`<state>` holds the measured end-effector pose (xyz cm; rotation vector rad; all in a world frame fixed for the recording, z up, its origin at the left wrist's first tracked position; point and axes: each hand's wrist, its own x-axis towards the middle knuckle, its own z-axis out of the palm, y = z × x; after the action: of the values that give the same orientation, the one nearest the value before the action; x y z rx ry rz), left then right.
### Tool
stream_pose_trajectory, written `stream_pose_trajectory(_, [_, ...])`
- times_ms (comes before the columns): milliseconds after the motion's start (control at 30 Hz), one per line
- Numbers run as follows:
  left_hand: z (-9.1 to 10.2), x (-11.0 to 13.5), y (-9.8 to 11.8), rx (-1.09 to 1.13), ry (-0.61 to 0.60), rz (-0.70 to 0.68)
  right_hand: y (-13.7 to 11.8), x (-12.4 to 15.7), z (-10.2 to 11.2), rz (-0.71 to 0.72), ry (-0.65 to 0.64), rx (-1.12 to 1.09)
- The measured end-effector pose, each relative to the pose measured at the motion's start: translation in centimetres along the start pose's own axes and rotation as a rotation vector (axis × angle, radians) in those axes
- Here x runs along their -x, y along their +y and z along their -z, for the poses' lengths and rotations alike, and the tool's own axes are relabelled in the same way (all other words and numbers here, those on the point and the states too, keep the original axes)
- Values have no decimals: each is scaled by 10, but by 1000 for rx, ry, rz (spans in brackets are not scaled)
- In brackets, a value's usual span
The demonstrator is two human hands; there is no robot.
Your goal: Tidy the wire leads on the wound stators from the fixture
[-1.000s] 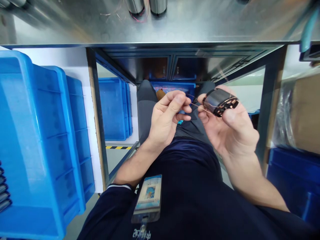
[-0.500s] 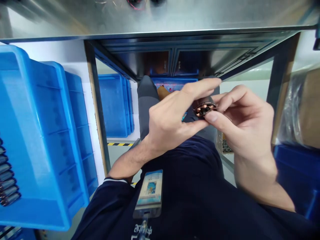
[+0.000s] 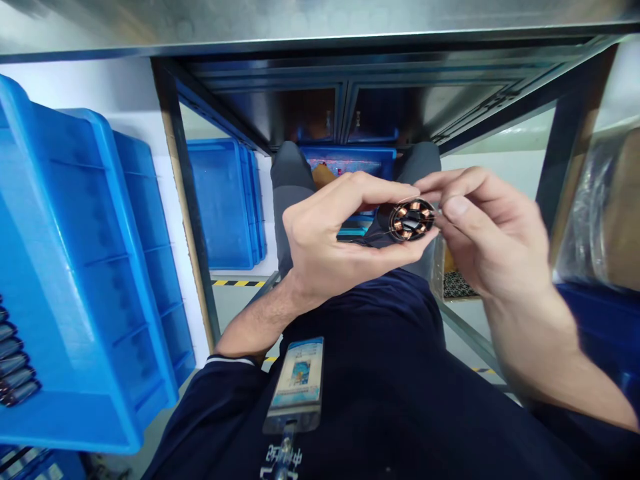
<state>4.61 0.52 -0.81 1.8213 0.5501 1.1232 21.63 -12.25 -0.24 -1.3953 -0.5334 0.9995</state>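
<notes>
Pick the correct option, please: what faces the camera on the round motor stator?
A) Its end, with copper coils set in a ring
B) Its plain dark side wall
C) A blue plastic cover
A: the end of the stator points at the camera and shows copper coils around a dark centre, with the left hand around it and the right hand at its rim.

Blue plastic crates (image 3: 75,267) sit left of the steel workbench (image 3: 320,20), a plastic-wrapped cardboard box (image 3: 617,213) right.
</notes>
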Motion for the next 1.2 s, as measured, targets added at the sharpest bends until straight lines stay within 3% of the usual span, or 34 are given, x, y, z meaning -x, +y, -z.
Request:
stream_pose_trajectory(133, [6,1,1,-49,-45,-135,-32,2,15,238,-66,383])
stream_pose_trajectory(233, [7,2,2,-109,-94,-158,-60,5,19,274,-161,646])
stream_pose_trajectory(300, [7,4,3,-164,-98,-149,-69,4,17,252,-188,703])
stream_pose_trajectory(367, [6,5,5,-183,-94,-134,-65,1,14,217,-182,631])
stream_pose_trajectory(433, [6,5,8,-130,-83,-88,-49,-2,9,139,-189,412])
stream_pose_trajectory(567, [4,3,9,-12,-24,-108,-3,3,-3,-151,-249,-78])
stream_pose_trajectory(633, [4,3,6,-7,-19,-122,12,9,-3,-171,-213,-115])
stream_pose_trajectory(700, [6,5,2,5,-30,-93,15,13,2,3,-122,-12])
stream_pose_trajectory(767, [8,7,0,34,-63,-35,9,15,10,295,-49,194])
stream_pose_trajectory(800, [9,7,0,52,-88,-5,4,16,14,426,-42,311])
stream_pose_trajectory(867, [9,4,3,52,-170,117,-8,16,20,558,-67,493])
stream_pose_trajectory(1000, [9,-13,21,-9,-290,286,-30,19,21,567,-103,641])
stream_pose_trajectory(1200, [17,-18,33,-41,-317,302,-35,20,20,530,-112,741])
